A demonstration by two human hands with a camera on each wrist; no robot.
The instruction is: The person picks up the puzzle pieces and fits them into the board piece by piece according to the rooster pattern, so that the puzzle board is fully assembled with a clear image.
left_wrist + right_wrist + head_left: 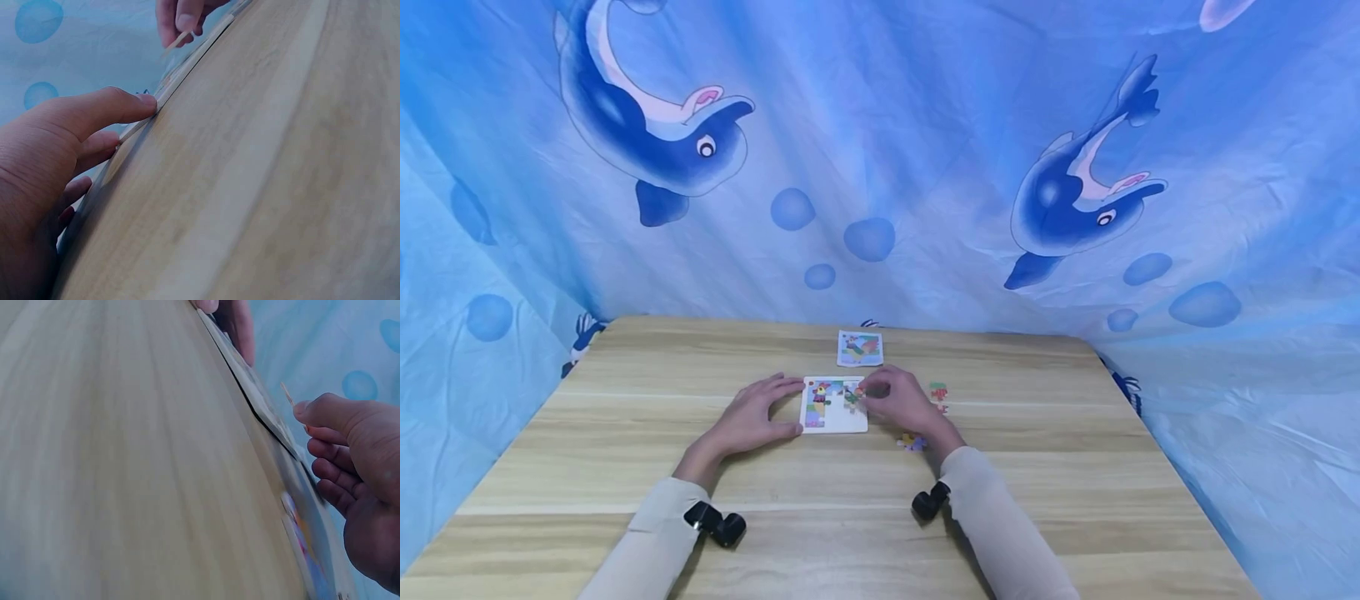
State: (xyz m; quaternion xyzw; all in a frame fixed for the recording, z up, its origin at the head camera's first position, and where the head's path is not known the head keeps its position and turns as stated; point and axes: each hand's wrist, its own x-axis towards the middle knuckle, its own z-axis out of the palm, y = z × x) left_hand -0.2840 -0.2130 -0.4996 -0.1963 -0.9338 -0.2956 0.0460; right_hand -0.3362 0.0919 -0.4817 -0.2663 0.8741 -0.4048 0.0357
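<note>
A white jigsaw board (pixel 842 422) lies on the table, with colourful pieces fitted along its left side and bare white to the lower right. My left hand (pixel 754 418) holds the board's left end, thumb at the near corner and index finger at the far corner. In the left wrist view, the left thumb (pixel 119 106) rests at the board's edge. Over the right part of the board, my right hand (pixel 904 402) pinches a thin jigsaw piece (pixel 853 397) between thumb and fingertips. The right wrist view shows that piece edge-on, tilted and raised above the board.
Behind the board lies a small picture card (pixel 860 348). Loose jigsaw pieces (pixel 912 442) lie near the right wrist, and red and green ones (pixel 938 391) lie beyond it. The wooden table (pixel 820 533) backs onto a blue dolphin curtain (pixel 925 167).
</note>
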